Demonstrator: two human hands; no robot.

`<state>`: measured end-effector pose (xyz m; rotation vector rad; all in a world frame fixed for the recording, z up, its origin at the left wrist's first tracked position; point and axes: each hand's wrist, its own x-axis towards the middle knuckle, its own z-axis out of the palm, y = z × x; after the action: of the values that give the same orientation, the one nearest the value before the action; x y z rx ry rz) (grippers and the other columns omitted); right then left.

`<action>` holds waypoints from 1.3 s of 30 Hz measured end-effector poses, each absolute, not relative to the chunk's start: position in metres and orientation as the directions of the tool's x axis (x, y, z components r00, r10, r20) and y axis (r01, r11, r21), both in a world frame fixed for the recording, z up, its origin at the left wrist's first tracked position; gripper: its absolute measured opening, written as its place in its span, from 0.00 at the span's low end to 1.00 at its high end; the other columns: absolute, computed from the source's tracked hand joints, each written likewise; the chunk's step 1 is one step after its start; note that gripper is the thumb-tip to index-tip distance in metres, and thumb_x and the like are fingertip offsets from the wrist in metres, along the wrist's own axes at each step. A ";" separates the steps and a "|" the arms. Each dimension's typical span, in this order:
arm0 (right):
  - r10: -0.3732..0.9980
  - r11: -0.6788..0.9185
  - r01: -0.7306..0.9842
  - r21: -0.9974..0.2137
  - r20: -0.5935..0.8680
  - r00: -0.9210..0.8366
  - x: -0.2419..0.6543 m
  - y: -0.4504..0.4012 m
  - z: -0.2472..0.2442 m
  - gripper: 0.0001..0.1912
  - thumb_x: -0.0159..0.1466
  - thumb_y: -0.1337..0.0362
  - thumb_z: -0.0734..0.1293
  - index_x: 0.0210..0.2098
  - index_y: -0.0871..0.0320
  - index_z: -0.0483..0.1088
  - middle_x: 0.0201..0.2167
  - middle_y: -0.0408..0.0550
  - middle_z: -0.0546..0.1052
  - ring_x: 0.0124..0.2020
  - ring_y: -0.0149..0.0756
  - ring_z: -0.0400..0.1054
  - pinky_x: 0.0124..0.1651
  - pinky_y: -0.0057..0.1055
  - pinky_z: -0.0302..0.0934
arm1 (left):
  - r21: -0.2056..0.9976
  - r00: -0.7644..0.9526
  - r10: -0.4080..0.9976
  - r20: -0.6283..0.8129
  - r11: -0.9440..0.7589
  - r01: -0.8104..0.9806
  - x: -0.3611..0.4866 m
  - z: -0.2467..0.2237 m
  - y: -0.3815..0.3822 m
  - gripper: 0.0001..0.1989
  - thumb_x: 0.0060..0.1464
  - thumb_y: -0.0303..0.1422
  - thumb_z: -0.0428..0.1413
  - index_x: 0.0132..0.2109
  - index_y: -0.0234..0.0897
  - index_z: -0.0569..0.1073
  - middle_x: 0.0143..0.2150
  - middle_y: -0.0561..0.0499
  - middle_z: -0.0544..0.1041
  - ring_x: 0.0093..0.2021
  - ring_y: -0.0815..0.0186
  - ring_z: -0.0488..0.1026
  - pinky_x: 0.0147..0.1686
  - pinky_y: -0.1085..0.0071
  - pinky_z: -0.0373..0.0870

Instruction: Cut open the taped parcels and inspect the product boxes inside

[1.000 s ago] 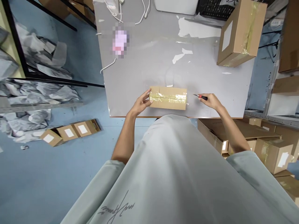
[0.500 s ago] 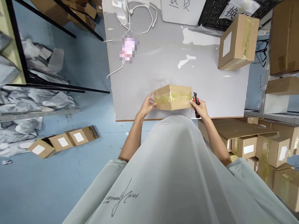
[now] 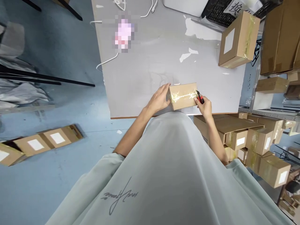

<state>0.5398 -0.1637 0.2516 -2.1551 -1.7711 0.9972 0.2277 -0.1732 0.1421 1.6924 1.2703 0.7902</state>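
Observation:
A small taped cardboard box (image 3: 184, 96) is at the table's front edge, between my two hands, with shiny clear-yellow tape across its face. My left hand (image 3: 159, 99) lies against the box's left end, fingers stretched out and thumb apart. At the right end, my right hand (image 3: 204, 105) is closed round a red and black box cutter (image 3: 200, 97), its thumb near the box's corner.
On the grey table (image 3: 140, 78) a larger taped box (image 3: 239, 40) stands at the back right, beside a black keyboard (image 3: 217, 14). A blurred pink object (image 3: 124, 33) with white cables lies at the back left. Stacked boxes (image 3: 255, 137) stand right of the table.
The box has turned between my hands and now shows a different taped side. My left hand has shifted right and lies flatter on its end. The whole view has moved slightly.

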 end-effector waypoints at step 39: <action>0.859 -0.073 0.914 -0.399 -0.490 -0.145 0.417 -0.204 0.319 0.24 0.83 0.54 0.58 0.68 0.59 0.73 0.51 0.61 0.89 0.48 0.55 0.84 0.52 0.41 0.71 | 0.966 0.136 0.980 -0.144 0.109 0.236 0.213 0.185 -0.141 0.15 0.70 0.39 0.60 0.55 0.40 0.87 0.57 0.45 0.88 0.56 0.56 0.86 0.61 0.59 0.84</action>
<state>0.4175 -0.2042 0.3185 -2.1051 -2.1921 1.0743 0.2133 -0.1410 0.1850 1.3444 1.3140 0.8849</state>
